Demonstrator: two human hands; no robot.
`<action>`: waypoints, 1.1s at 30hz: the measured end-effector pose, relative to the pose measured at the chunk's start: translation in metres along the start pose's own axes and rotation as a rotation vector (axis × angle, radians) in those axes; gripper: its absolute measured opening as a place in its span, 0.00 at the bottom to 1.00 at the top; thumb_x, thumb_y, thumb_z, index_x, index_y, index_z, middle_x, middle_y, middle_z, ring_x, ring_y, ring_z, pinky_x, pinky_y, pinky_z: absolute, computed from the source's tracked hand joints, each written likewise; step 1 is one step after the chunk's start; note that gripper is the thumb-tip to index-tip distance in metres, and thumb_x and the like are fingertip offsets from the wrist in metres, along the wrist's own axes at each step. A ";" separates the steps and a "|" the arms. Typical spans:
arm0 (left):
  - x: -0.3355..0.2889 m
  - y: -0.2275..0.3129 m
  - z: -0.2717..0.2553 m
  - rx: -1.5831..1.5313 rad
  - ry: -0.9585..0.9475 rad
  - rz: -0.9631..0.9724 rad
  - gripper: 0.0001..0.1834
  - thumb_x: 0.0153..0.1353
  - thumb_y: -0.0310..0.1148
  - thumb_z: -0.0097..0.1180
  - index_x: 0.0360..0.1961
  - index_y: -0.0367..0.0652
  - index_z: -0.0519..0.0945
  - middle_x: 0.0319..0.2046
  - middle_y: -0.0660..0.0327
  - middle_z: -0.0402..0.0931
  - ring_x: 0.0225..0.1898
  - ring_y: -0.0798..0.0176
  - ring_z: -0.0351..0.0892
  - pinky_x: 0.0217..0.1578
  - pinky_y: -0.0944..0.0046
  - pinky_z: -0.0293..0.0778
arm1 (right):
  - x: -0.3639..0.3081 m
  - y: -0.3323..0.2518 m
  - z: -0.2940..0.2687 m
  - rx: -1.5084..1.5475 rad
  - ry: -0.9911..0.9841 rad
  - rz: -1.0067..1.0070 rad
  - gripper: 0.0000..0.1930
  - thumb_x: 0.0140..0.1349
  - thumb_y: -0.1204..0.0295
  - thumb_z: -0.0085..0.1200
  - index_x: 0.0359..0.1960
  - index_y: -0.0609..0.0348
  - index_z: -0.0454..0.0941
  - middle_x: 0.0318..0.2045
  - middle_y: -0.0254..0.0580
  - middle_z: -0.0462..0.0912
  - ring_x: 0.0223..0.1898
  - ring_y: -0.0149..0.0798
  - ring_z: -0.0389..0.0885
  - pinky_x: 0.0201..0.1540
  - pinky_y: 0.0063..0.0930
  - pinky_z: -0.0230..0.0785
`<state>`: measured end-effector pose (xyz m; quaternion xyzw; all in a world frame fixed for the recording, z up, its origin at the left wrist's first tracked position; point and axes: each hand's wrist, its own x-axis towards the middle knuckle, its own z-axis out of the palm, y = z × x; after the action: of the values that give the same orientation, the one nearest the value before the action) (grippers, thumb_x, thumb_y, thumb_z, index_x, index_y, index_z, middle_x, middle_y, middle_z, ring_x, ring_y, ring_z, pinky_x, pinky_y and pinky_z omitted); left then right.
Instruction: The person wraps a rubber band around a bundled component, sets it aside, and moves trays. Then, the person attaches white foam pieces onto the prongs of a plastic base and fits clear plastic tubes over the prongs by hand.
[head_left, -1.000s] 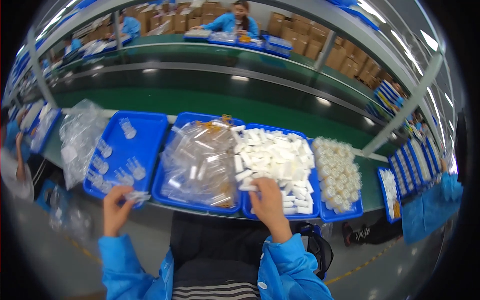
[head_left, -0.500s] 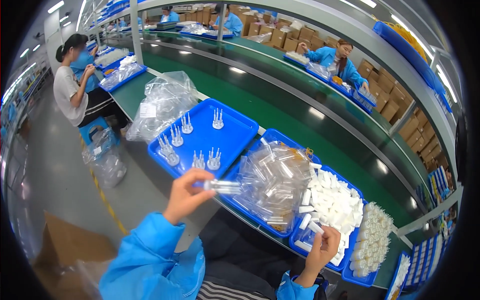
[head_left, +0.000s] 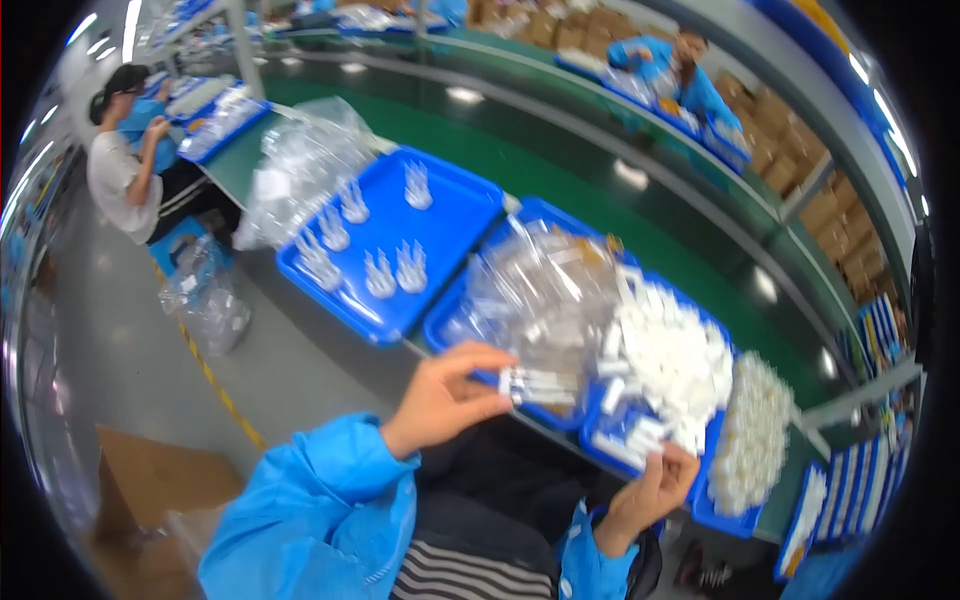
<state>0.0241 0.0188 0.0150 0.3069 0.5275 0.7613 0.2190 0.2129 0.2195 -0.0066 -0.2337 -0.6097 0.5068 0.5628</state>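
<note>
My left hand point(head_left: 450, 398) pinches a clear plastic part with several thin prongs point(head_left: 540, 387), held sideways with its prongs to the right, in front of the bagged pieces. My right hand point(head_left: 650, 492) is at the near edge of a blue tray of small white tube-like pieces point(head_left: 668, 340). Its thumb and finger are closed together beside some of those pieces; motion blur hides what they hold, if anything. Several similar pronged parts point(head_left: 411, 268) stand upright on a flat blue tray point(head_left: 450, 200) at the left.
A blue tray point(head_left: 437, 328) holds clear bags of transparent pieces point(head_left: 545, 290). At the right is a stack of pale round parts point(head_left: 752, 435). Crumpled clear bags point(head_left: 305, 175) lie beyond the flat tray. Behind runs a green conveyor point(head_left: 520, 150); co-workers sit nearby. A cardboard box point(head_left: 165, 485) is at lower left.
My left hand has moved right with the pronged part, closer to the bags. My right hand has shifted slightly right and down. The whole view has tilted downward.
</note>
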 end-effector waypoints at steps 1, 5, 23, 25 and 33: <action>0.001 -0.002 0.003 0.024 -0.007 0.033 0.23 0.55 0.12 0.60 0.53 0.30 0.77 0.54 0.53 0.71 0.54 0.59 0.75 0.52 0.62 0.78 | 0.000 -0.003 0.006 0.008 0.027 0.038 0.07 0.57 0.84 0.54 0.35 0.61 0.70 0.36 0.42 0.76 0.39 0.34 0.75 0.54 0.31 0.67; 0.002 -0.002 0.017 0.043 -0.006 0.026 0.24 0.50 0.09 0.61 0.51 0.29 0.79 0.54 0.49 0.71 0.54 0.54 0.77 0.52 0.58 0.81 | 0.004 0.001 0.005 0.133 -0.052 0.034 0.09 0.55 0.86 0.54 0.34 0.61 0.71 0.34 0.41 0.78 0.40 0.34 0.76 0.70 0.48 0.52; -0.015 -0.026 0.045 0.074 -0.130 -0.005 0.25 0.48 0.09 0.63 0.51 0.34 0.81 0.52 0.49 0.75 0.52 0.55 0.79 0.47 0.61 0.84 | -0.013 -0.008 0.017 -0.035 -0.316 0.069 0.11 0.52 0.84 0.61 0.38 0.64 0.78 0.36 0.37 0.82 0.35 0.31 0.82 0.74 0.52 0.20; -0.014 -0.026 0.049 0.102 -0.142 -0.050 0.25 0.49 0.09 0.63 0.50 0.33 0.81 0.52 0.49 0.75 0.51 0.55 0.80 0.48 0.61 0.84 | -0.016 -0.006 0.020 0.023 -0.387 0.085 0.11 0.52 0.83 0.62 0.38 0.64 0.78 0.36 0.38 0.83 0.35 0.31 0.82 0.74 0.53 0.19; -0.012 -0.028 0.050 0.070 -0.136 -0.078 0.25 0.50 0.09 0.61 0.52 0.32 0.80 0.54 0.49 0.73 0.54 0.56 0.77 0.47 0.63 0.83 | -0.009 -0.002 0.020 -0.093 -0.526 -0.112 0.13 0.52 0.81 0.62 0.41 0.62 0.80 0.36 0.41 0.84 0.43 0.39 0.83 0.73 0.55 0.40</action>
<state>0.0678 0.0538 -0.0011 0.3447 0.5493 0.7105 0.2732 0.1972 0.2039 -0.0055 -0.0857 -0.7696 0.4895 0.4009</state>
